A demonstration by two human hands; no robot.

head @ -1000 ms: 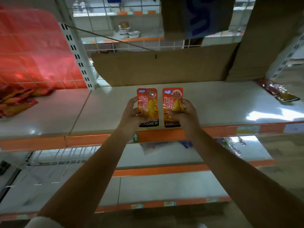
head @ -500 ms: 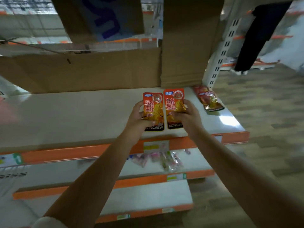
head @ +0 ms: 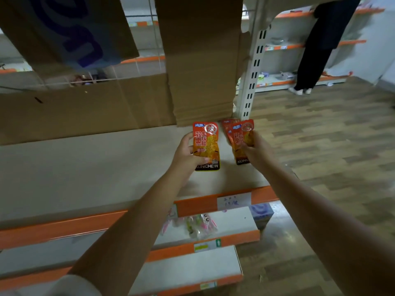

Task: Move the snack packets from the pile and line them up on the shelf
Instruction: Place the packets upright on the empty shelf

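Shop shelving fills the view, and its pale top shelf (head: 89,167) runs across the middle of the frame behind an orange front strip. Right of centre, over that shelf, two orange snack packets are held upright. The left packet (head: 206,144), printed KONCHEW along its black bottom band, is pinched along its left edge by the left hand (head: 186,155), thumb across the front near the bottom and fingers curled behind. Just to its right, apart from it, the right packet (head: 242,139) leans slightly and is gripped low on its right side by the right hand (head: 254,151), fingers wrapped over the lower corner. Behind that one, a third packet (head: 227,123) lies on the shelf at the far right end, mostly hidden.

Sheets of brown cardboard (head: 198,60) stand along the back of the shelf, with a white slotted upright (head: 253,75) beside them. A handwritten price label (head: 234,201) sits on the orange strip at lower right. Below, small clear-wrapped goods (head: 198,226) lie on the next shelf down. At upper right another person in dark clothes (head: 320,45) stands on the wooden floor by more shelving.
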